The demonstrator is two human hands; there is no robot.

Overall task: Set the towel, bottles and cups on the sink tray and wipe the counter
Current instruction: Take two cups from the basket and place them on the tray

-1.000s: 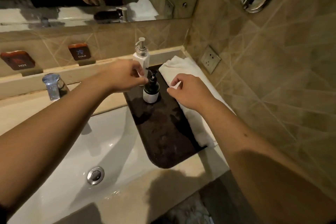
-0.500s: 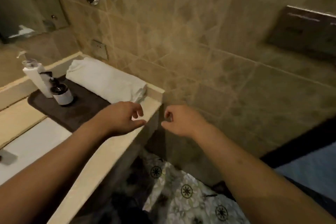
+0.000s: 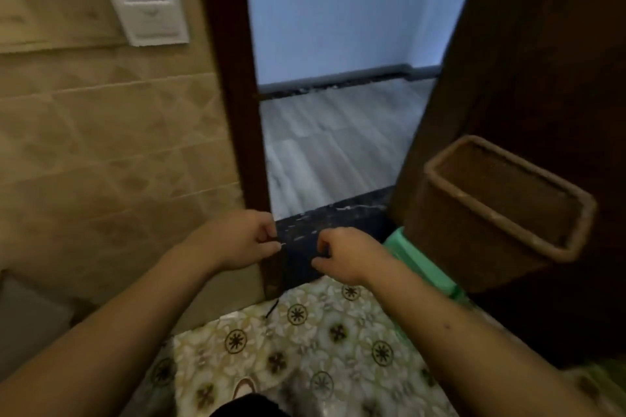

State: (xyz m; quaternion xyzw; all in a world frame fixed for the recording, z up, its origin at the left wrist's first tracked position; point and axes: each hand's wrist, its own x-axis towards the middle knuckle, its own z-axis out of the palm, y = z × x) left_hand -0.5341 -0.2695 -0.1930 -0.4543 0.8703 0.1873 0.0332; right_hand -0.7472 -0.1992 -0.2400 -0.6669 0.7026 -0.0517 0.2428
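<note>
The sink, tray, towel, bottles and cups are all out of view. My left hand and my right hand hang side by side in front of me, low in the doorway. Both have their fingers curled in and I see nothing in either one. The view is blurred by motion.
A dark wooden door frame stands ahead, with a grey floor beyond a dark threshold. A brown open door is at right, with a woven bin and a green object. Patterned floor tiles lie below. A white holder hangs on the tiled wall.
My view has swung right, from the sink counter past the tiled wall to the doorway. Both hands left the tray and towel and now hang curled in the air.
</note>
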